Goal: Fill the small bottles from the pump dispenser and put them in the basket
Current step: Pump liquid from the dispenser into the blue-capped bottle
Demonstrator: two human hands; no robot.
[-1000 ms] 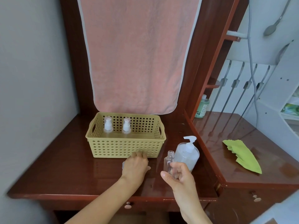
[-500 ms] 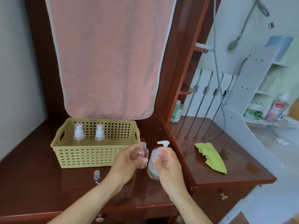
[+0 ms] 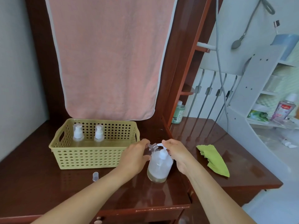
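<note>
- The left hand (image 3: 135, 157) curls around a small bottle (image 3: 153, 146), holding it uncapped and tilted, with its neck toward the pump spout.
- The right hand (image 3: 179, 152) curves over the head of the pump dispenser (image 3: 159, 167), with the thumb beside its collar. The spout seems to touch the bottle's mouth.
- The dispenser stands on the wooden table (image 3: 48, 191), just right of the yellow basket (image 3: 90, 159).
- Two capped bottles (image 3: 78, 134) stand upright at the basket's back wall.
- A loose clear cap (image 3: 95, 176) lies in front of the basket.
</note>
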